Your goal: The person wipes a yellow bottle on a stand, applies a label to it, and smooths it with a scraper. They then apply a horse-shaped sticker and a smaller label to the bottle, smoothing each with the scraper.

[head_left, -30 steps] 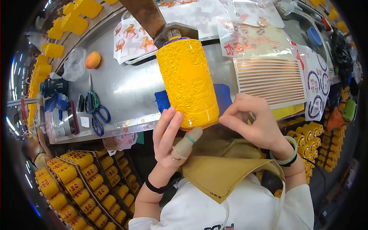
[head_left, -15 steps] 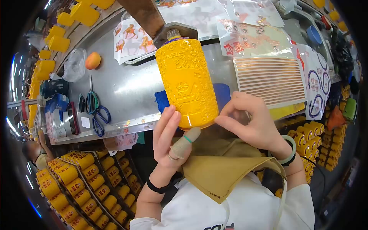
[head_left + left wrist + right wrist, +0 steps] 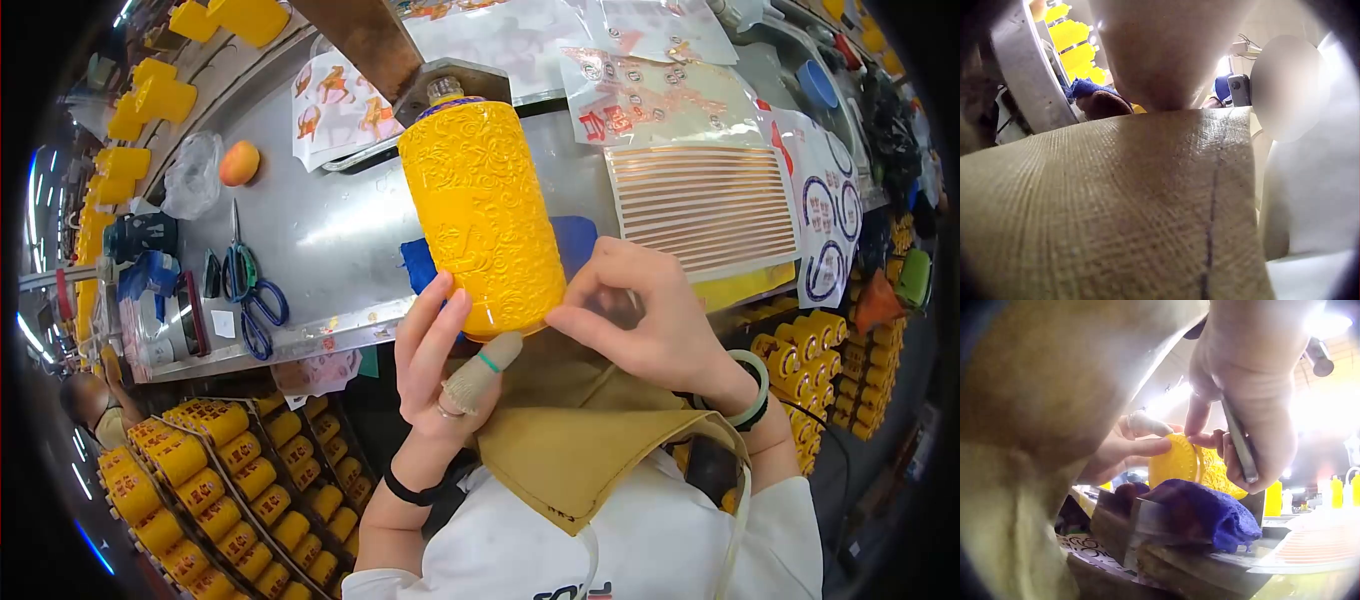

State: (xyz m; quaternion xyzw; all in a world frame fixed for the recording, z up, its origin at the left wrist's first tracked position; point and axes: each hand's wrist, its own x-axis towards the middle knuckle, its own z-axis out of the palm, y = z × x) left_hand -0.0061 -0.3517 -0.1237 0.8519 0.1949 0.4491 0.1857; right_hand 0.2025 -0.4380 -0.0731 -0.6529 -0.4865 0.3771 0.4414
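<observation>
In the head view, the yellow embossed bottle has rolled a little on its long axis: the smoother panel in its relief now lies nearer the person's left, so a different stretch of the base rim faces the fingers. The left hand has its fingers extended, two tips touching the base on one side and the covered thumb against the underside. The right hand touches the opposite edge of the base with thumb and forefinger. The neck lies at a metal plate; the base reaches the near edge of the metal table. Towards the left side, a wide stretch of metal separates the bottle from the scissors; on the right, a striped sheet lies closer.

The left wrist view shows a blue cloth and yellow containers; the left fingers' contact cannot be told there.

In the right wrist view, the right hand's fingers curl round a flat metal strip while a fingertip touches the base rim. The bottle is just above the bunched blue cloth.
</observation>
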